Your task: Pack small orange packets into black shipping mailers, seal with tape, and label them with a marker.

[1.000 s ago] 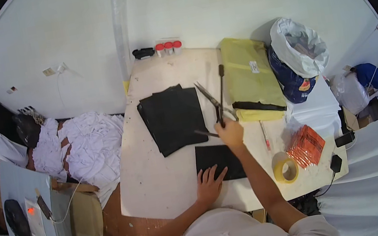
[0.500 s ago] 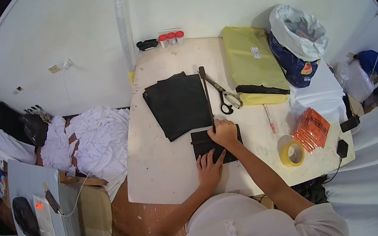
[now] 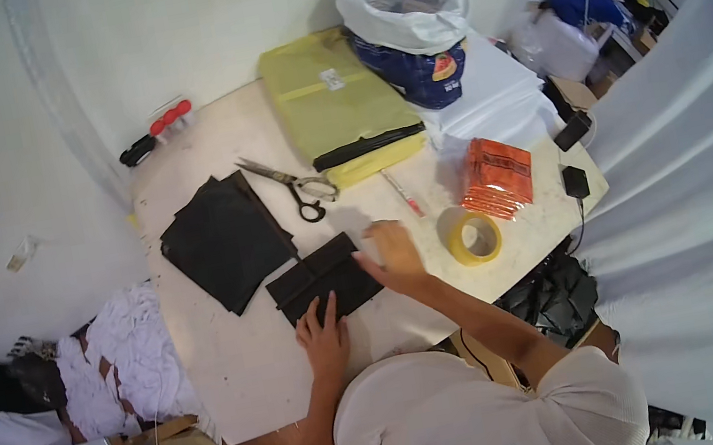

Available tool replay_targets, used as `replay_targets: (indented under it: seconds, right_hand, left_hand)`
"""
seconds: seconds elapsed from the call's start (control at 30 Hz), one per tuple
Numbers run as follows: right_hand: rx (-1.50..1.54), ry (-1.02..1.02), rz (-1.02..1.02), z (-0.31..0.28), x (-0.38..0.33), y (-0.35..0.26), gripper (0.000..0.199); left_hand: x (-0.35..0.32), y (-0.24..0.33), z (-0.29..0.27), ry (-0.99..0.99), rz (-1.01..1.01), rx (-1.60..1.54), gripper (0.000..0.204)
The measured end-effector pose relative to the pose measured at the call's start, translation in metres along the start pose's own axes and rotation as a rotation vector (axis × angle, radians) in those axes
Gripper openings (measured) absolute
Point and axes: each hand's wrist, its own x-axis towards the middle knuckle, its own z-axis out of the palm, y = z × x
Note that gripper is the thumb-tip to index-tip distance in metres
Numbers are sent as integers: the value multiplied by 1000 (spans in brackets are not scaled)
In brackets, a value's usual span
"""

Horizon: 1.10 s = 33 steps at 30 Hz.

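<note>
Handle black piece (image 3: 339, 273) as likely light, limp; pinch corners, with splayed left hand (image 3: 325, 341) on it, unclenched right hand (image 3: 396, 259) beside it.

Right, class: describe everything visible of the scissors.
The scissors have two tapering, metal-looking blades, apparently shut or nearly so, and two handle loops, one black, the other silvery with darker patches. They lie flat on the pale table, tips toward the picture's upper left, loops lower right, between the black sheets and the yellow package. Neither the left hand nor the right hand touches them; whether a loop meets the package is hard to tell.
</note>
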Motion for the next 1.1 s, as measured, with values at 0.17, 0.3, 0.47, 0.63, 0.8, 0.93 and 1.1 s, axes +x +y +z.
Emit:
replay_targets:
  seconds: [0.17, 0.3, 0.47, 0.63, 0.8, 0.93, 1.1]
  right_hand:
    - [-380, 181, 251, -96, -59, 36, 39]
    - [-476, -420, 381, -122, -103, 74, 30]
    - [573, -170, 438, -121, -76, 11, 27]
    - [760, -284, 143, -117, -29, -46, 18]
    - [914, -254, 69, -118, 0, -67, 10]
    - [757, -304, -228, -113, 11, -59, 8]
    - [821, -350, -300, -135, 29, -90, 24]
  left_hand:
    - [0, -7, -10, -77, -34, -218, 51]
    - [4, -3, -8, -62, -7, -241, 54]
    - [35, 61, -49, -339, 162, -933, 71]
    - [50, 111, -93, -262, 325, -883, 92]
    - [55, 105, -121, -78, 242, -900, 105]
    - [62, 118, -149, -329, -17, -1622, 108]
    - [62, 110, -148, -201, 260, -1390, 116]
